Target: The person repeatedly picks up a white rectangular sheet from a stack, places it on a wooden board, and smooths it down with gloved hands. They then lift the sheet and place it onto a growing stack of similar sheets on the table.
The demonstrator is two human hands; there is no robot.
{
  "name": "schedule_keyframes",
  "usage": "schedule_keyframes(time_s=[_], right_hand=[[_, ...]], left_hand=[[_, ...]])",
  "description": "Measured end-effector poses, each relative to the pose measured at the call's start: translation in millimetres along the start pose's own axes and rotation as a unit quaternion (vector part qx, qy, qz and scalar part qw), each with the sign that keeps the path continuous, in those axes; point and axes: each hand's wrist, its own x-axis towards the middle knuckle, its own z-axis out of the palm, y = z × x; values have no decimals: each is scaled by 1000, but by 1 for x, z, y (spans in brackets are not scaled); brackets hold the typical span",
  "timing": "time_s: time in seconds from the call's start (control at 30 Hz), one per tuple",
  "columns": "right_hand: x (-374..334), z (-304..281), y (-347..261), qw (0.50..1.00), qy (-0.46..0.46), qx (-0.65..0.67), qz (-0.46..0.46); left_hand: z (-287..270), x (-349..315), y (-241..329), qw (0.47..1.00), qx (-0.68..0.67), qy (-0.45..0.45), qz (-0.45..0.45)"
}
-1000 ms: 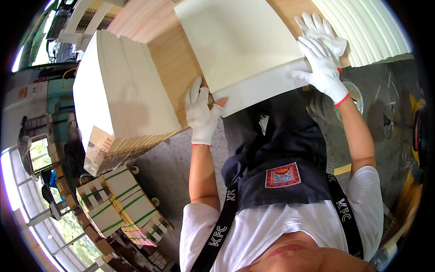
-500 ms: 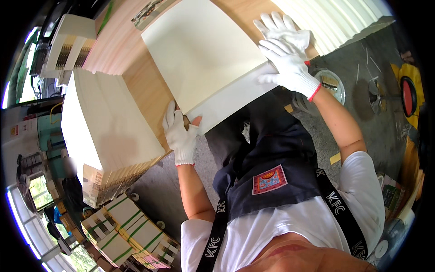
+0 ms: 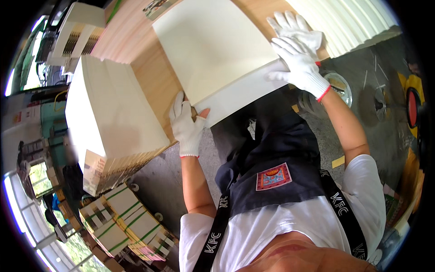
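Filling the upper middle of the frame, a wooden bench [image 3: 154,77] carries everything in reach. On its left part, at centre left of the frame, stands a tall stack [image 3: 113,109] of cream sheets, its near edge showing many thin printed layers. At the top right lies a fanned pile [image 3: 349,22] of cream sheets, spread in steps. Between these two, at the top centre, sits a sheet pack [image 3: 213,45], cream and flat, with its near edge hanging past the bench edge toward the person. Below the tall stack, at the lower left of the frame, bundles [image 3: 122,217] tied with green straps rest on the floor. A round clear lid [image 3: 337,88] lies on the floor at the right, just below the bench corner.

Both hands wear white knit gloves with red cuffs. The left hand [image 3: 188,127] is at the pack's near left corner, fingers spread flat on the bench beside it and the thumb pressed up against the pack's edge, so it is open and touching, not clamped. The right hand [image 3: 301,63] lies at the pack's near right corner, fingers stretched across the top sheet and thumb on the edge, open. Just above it a third gloved hand [image 3: 294,29] rests flat on the bench.
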Motion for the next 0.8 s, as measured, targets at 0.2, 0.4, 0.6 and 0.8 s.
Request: schedule_keyframes(time_s=[0.2,0.4,0.6,0.8], right_hand=[[-2,7,4,999,30,14,-24],[-1,2,31,970,84,223,-55],[5,4,26,959,188,184,-105],[3,9,33,956,203,180,-110]], left_hand=[[-2,0,7,1000,-12,15,-22],[-8,8,78,983,-45,66,164],[20,37,157,982,-11,-15,186],[29,50,155,983,-20,-35,180]])
